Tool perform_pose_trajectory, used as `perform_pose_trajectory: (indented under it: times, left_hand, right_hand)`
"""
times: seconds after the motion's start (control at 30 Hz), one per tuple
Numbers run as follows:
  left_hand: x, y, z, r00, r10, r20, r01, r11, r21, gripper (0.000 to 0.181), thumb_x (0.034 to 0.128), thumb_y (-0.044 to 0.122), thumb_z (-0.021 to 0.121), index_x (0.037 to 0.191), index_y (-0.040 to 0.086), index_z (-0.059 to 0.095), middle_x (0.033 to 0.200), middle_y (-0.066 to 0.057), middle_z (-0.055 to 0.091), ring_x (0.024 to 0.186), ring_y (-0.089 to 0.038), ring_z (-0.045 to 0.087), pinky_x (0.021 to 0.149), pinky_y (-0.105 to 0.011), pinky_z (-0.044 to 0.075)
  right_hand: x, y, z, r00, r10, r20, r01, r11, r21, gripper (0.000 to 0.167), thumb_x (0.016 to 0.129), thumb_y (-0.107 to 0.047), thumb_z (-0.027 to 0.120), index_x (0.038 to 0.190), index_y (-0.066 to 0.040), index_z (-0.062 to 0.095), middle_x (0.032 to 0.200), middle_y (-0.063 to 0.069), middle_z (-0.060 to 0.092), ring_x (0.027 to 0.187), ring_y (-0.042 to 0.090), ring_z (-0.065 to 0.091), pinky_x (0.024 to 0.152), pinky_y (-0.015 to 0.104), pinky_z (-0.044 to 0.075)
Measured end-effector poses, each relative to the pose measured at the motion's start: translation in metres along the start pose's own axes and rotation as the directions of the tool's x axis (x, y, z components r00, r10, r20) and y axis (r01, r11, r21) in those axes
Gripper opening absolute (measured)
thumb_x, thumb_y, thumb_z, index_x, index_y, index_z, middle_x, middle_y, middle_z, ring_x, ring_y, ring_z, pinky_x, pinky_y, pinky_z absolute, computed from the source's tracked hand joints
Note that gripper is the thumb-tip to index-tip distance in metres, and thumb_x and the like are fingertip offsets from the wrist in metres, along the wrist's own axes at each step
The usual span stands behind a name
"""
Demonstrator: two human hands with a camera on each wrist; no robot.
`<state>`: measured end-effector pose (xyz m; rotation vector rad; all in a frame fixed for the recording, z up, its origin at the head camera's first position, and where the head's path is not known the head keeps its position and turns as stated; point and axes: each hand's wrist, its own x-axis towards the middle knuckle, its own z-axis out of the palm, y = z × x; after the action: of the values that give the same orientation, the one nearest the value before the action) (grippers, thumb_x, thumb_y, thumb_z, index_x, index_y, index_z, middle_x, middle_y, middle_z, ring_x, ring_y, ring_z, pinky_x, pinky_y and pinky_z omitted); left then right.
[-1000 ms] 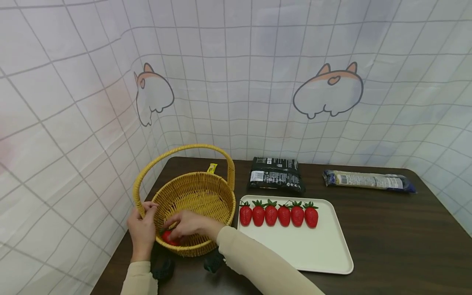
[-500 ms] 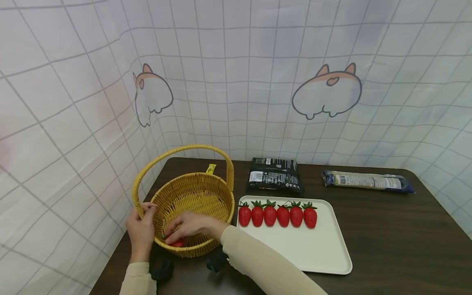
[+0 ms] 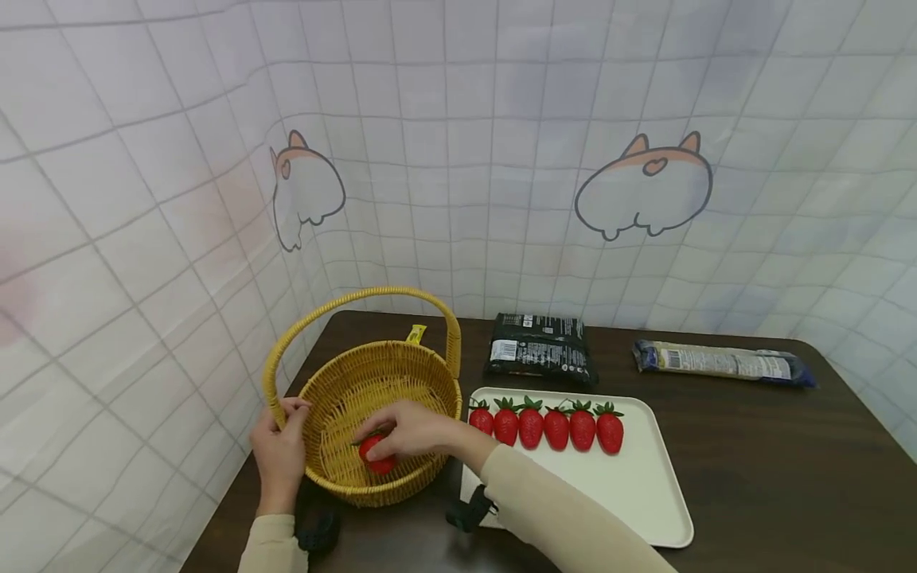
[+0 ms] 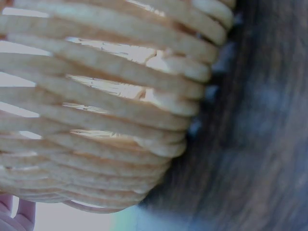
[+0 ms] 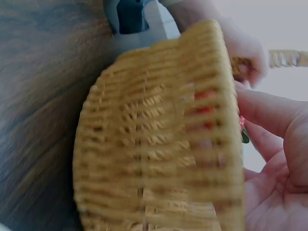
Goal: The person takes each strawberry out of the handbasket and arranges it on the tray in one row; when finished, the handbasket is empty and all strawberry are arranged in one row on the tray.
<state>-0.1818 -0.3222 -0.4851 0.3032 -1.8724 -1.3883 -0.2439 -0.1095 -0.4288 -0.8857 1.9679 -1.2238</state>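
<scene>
My right hand (image 3: 407, 432) pinches a red strawberry (image 3: 376, 455) with green leaves, inside the yellow wicker basket (image 3: 337, 402). In the right wrist view, red shows through the weave of the basket wall (image 5: 144, 134), beside the right hand's fingers (image 5: 264, 108). At the basket's left side, my left hand (image 3: 279, 452) grips the rim where the arched handle (image 3: 268, 382) meets it. The left wrist view is mostly filled by the basket's outer wall (image 4: 96, 96), with a bit of the left hand (image 4: 19, 214) at the lower left corner.
Right of the basket, a white tray (image 3: 616, 501) bears a row of several strawberries (image 3: 556, 428). Behind it lie a black packet (image 3: 540, 348) and a long clear-and-blue packet (image 3: 723, 364). A small yellow wrapper (image 3: 416, 333) lies behind the basket on the dark table (image 3: 774, 461).
My right hand has moved right and slightly up from the basket's lower left, taking the strawberry with it. The left hand has kept its place on the basket. The head view has shifted slightly.
</scene>
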Motion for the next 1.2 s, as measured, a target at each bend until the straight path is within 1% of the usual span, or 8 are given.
perform_pose_trajectory:
  times: [0.13, 0.27, 0.5, 0.57, 0.7, 0.8, 0.93, 1.2]
  left_hand:
    - [0.0, -0.001, 0.0, 1.0, -0.004, -0.002, 0.004, 1.0, -0.002, 0.018, 0.0961, 0.007, 0.06, 0.084, -0.003, 0.053, 0.092, -0.004, 0.067, 0.069, -0.027, 0.052, 0.063, -0.024, 0.036]
    - [0.001, -0.001, 0.001, 1.0, -0.006, 0.0, 0.006, 1.0, 0.003, 0.017, 0.0961, 0.008, 0.06, 0.084, -0.003, 0.053, 0.091, -0.001, 0.067, 0.069, -0.022, 0.052, 0.063, -0.025, 0.036]
    - [0.002, -0.001, 0.003, 1.0, -0.02, -0.007, 0.021, 1.0, 0.02, 0.018, 0.0953, 0.008, 0.061, 0.084, -0.004, 0.054, 0.089, 0.002, 0.067, 0.064, -0.016, 0.05, 0.061, -0.025, 0.034]
    - [0.003, 0.0, 0.003, 1.0, -0.025, -0.002, 0.025, 1.0, 0.016, 0.018, 0.0954, 0.009, 0.061, 0.085, -0.004, 0.055, 0.09, 0.003, 0.067, 0.066, -0.014, 0.052, 0.062, -0.024, 0.035]
    - [0.002, -0.001, 0.001, 0.999, -0.037, -0.006, 0.037, 0.999, 0.022, 0.017, 0.0954, 0.009, 0.061, 0.085, -0.004, 0.055, 0.088, 0.009, 0.066, 0.069, -0.015, 0.055, 0.062, -0.023, 0.036]
    - [-0.001, -0.001, -0.002, 0.999, -0.034, -0.02, 0.035, 0.999, 0.029, 0.017, 0.0955, 0.009, 0.06, 0.084, -0.003, 0.055, 0.085, 0.013, 0.065, 0.066, -0.017, 0.052, 0.062, -0.024, 0.034]
    - [-0.001, 0.0, 0.0, 1.0, -0.011, -0.02, 0.011, 1.0, 0.027, 0.018, 0.0957, 0.008, 0.059, 0.084, -0.004, 0.054, 0.085, 0.012, 0.065, 0.07, -0.016, 0.053, 0.064, -0.024, 0.034]
    - [-0.001, 0.002, 0.003, 1.0, -0.005, -0.019, 0.005, 1.0, 0.028, 0.018, 0.0949, 0.007, 0.06, 0.082, -0.004, 0.053, 0.086, 0.007, 0.067, 0.07, -0.016, 0.055, 0.063, -0.023, 0.035]
  right_hand:
    - [-0.017, 0.007, -0.017, 0.998, -0.035, -0.05, 0.037, 0.998, 0.045, 0.025, 0.088, -0.01, 0.072, 0.112, -0.014, 0.074, 0.109, -0.003, 0.066, 0.091, 0.011, 0.062, 0.072, 0.032, 0.056]
    - [-0.038, 0.014, -0.037, 0.991, -0.041, -0.127, 0.054, 0.993, 0.106, 0.027, 0.089, -0.01, 0.07, 0.116, -0.014, 0.072, 0.117, 0.0, 0.064, 0.092, 0.016, 0.065, 0.077, 0.039, 0.056]
    - [-0.078, 0.029, -0.062, 0.957, 0.004, -0.289, 0.056, 0.978, 0.199, 0.03, 0.091, -0.019, 0.069, 0.121, -0.014, 0.068, 0.117, 0.009, 0.061, 0.091, 0.021, 0.068, 0.079, 0.042, 0.056]
    - [-0.088, 0.034, -0.064, 0.935, 0.01, -0.355, 0.068, 0.976, 0.206, 0.029, 0.091, -0.018, 0.068, 0.12, -0.013, 0.068, 0.116, 0.011, 0.063, 0.087, 0.022, 0.068, 0.073, 0.04, 0.055]
    - [-0.105, 0.05, -0.06, 0.868, -0.019, -0.496, 0.13, 0.973, 0.191, 0.028, 0.09, -0.009, 0.067, 0.118, -0.009, 0.069, 0.117, 0.014, 0.066, 0.081, 0.025, 0.066, 0.062, 0.033, 0.052]
    - [-0.115, 0.064, -0.054, 0.808, -0.031, -0.589, 0.165, 0.971, 0.175, 0.027, 0.089, -0.005, 0.067, 0.116, -0.006, 0.069, 0.118, 0.014, 0.066, 0.078, 0.022, 0.064, 0.061, 0.031, 0.051]
    - [-0.132, 0.075, -0.054, 0.749, 0.015, -0.662, 0.157, 0.967, 0.2, 0.027, 0.089, -0.006, 0.068, 0.115, -0.007, 0.069, 0.119, 0.012, 0.064, 0.082, 0.017, 0.063, 0.067, 0.029, 0.055]
    - [-0.168, 0.1, -0.067, 0.684, 0.058, -0.727, 0.151, 0.964, 0.219, 0.029, 0.088, -0.004, 0.07, 0.117, -0.004, 0.069, 0.116, 0.017, 0.065, 0.087, 0.017, 0.066, 0.072, 0.031, 0.057]
